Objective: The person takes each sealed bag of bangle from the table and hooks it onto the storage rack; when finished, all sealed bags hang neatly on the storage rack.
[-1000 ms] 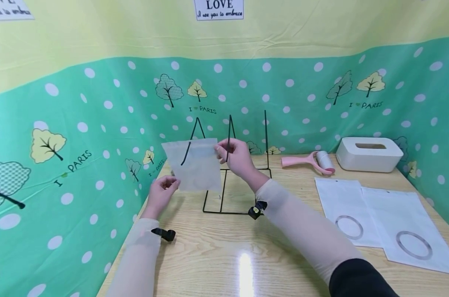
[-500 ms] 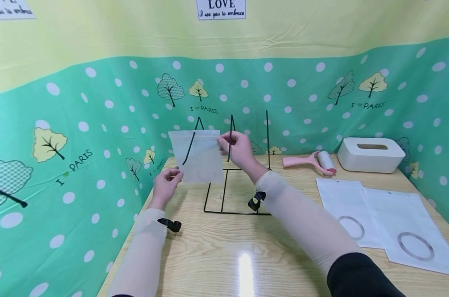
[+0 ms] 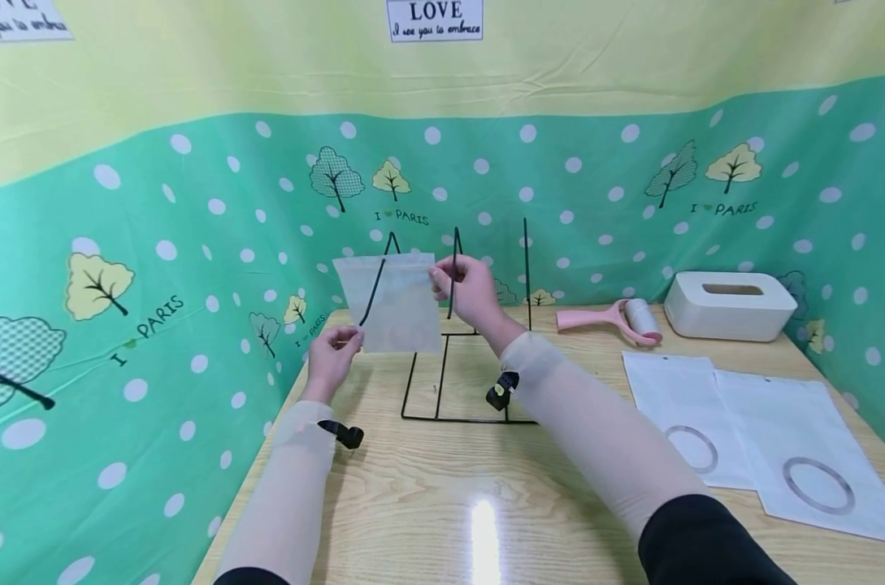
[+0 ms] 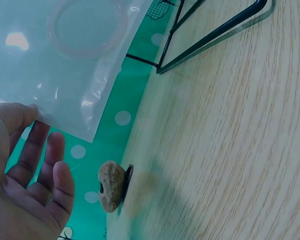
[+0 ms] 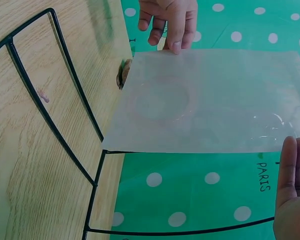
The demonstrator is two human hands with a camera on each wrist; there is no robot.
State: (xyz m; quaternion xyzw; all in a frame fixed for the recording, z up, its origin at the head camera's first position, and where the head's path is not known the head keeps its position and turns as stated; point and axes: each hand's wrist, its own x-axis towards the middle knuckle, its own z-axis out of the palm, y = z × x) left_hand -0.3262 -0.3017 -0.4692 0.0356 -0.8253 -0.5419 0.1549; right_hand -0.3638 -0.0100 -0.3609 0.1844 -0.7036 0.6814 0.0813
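Observation:
A translucent flat plastic bag [image 3: 410, 305] with a faint ring mark [image 4: 87, 25] hangs upright in front of a black wire rack [image 3: 442, 382]. One rack prong [image 3: 372, 294] comes out near the bag's top edge and slants down in front of it. My left hand [image 3: 330, 357] pinches the lower left corner between thumb and fingers, as the left wrist view also shows. With thumb and fingertips, my right hand [image 3: 475, 296] holds the upper right edge. Another prong [image 3: 453, 280] crosses in front of the right hand in the head view.
Two white bags with ring marks, one small [image 3: 665, 398] and one large [image 3: 800, 426], lie on the table's right side. Behind them are a pink-handled lint roller [image 3: 606, 318] and a white tissue box [image 3: 730, 305]. A peanut-shaped brown object [image 4: 111, 186] sits by the table edge.
The bag has risen and slid back along the prong, so more of the prong shows in front. My left hand has moved up and right with its corner; the right hand has risen slightly.

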